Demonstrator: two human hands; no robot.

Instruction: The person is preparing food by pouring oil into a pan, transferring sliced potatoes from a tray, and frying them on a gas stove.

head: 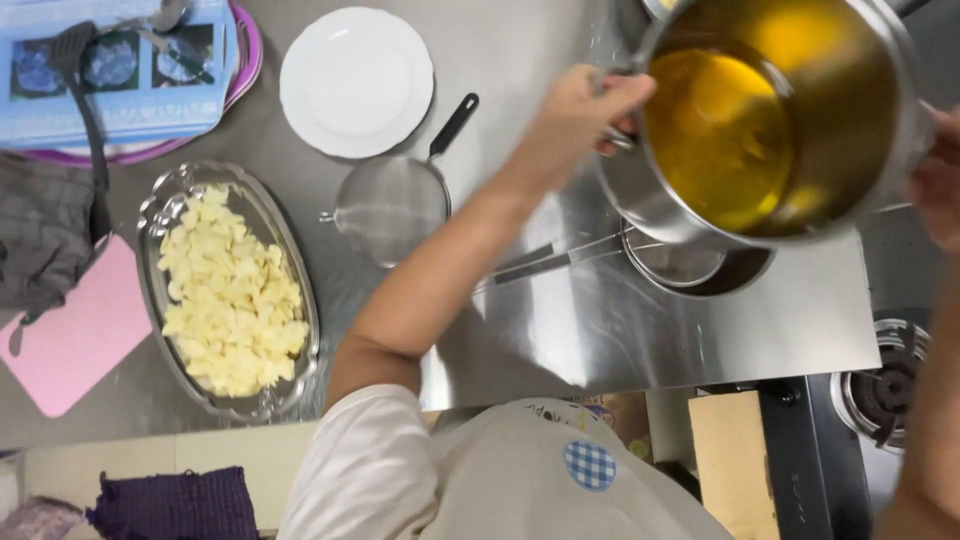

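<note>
You have one large steel pot of golden oil, tilted and gripped by your two hands, left hand and right hand. Under it you have one smaller round steel strainer with a metal handle. On the steel counter you have one round fine-mesh skimmer with a black handle, one round white plate, one oval glass dish of pale cut pieces, one pink cutting board, one grey checked cloth and one black slotted spatula
</note>
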